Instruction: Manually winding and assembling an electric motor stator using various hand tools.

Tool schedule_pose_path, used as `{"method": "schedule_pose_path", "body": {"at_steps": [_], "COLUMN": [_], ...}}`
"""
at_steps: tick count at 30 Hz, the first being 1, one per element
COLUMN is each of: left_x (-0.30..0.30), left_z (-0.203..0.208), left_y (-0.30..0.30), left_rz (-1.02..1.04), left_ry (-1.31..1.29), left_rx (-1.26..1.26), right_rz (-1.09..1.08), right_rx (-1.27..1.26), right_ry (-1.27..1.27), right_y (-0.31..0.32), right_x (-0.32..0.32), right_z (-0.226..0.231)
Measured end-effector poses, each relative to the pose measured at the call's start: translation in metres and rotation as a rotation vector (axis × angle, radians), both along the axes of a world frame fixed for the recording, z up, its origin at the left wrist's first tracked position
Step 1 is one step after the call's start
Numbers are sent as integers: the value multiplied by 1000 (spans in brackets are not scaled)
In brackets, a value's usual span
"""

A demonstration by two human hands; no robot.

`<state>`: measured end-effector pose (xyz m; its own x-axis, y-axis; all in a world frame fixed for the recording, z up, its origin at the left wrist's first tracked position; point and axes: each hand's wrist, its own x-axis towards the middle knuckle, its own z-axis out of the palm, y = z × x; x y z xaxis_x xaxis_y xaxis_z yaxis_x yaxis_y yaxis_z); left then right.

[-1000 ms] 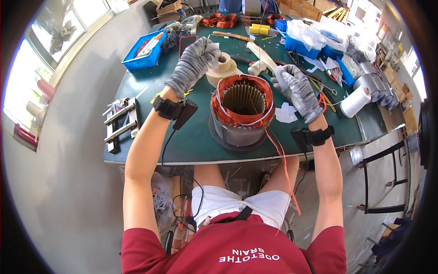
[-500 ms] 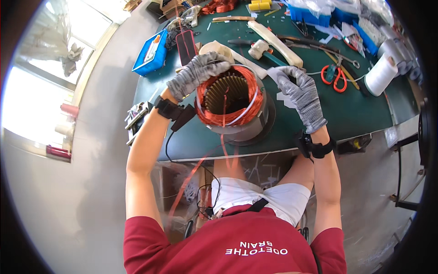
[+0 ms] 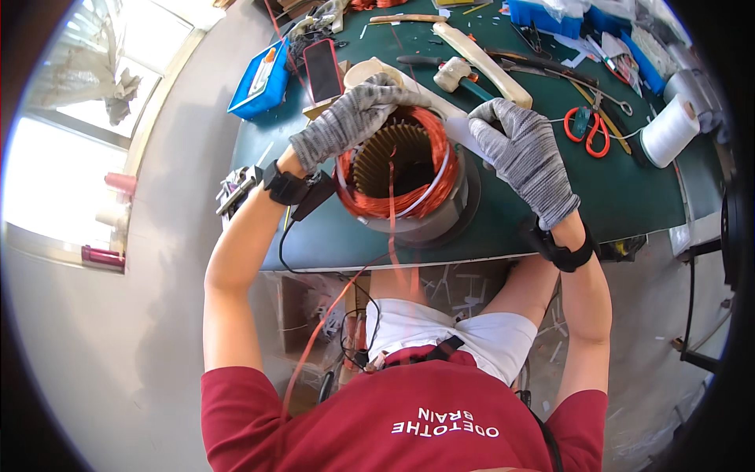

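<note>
A motor stator (image 3: 425,226) stands on the green table in front of me, its ring of orange-red copper winding (image 3: 450,169) around a slotted metal core. My left hand (image 3: 346,118), in a grey knitted glove, is closed on the winding's far left side, fingertips partly hidden. At the right of the winding, my gloved right hand (image 3: 525,153) pinches a white strip (image 3: 465,135) that reaches toward the coil. A white sleeve (image 3: 429,193) curves along the coil's near right. From the core's opening a red ribbon (image 3: 392,206) hangs down over the front.
Behind the stator lie a white-headed mallet (image 3: 454,75) and a long pale bar (image 3: 484,64). Red-handled scissors (image 3: 587,132) and a white thread spool (image 3: 669,132) lie right. Farther left are a phone (image 3: 323,71) and a blue tray (image 3: 261,85). A dark cable (image 3: 285,250) hangs near my left wrist.
My right hand has turned and brought the white strip closer to the winding. My left fingers have slid farther right along the winding's far rim. The view has shifted slightly.
</note>
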<state>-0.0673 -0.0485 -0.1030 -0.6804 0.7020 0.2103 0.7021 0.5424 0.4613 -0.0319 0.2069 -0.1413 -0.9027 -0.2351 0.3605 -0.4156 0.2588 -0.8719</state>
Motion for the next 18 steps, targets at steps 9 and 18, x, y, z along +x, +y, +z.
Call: {"method": "schedule_pose_path", "body": {"at_steps": [9, 18], "left_x": [-1, 10], "left_z": [-15, -15], "left_y": [-3, 10], "left_rz": [48, 195], "left_ry": [214, -201], "left_rx": [-62, 318], "right_rz": [209, 335], "right_rx": [243, 559], "right_ry": [-113, -185], "right_y": [-19, -9], "right_x": [-28, -51], "right_z": [42, 61]}}
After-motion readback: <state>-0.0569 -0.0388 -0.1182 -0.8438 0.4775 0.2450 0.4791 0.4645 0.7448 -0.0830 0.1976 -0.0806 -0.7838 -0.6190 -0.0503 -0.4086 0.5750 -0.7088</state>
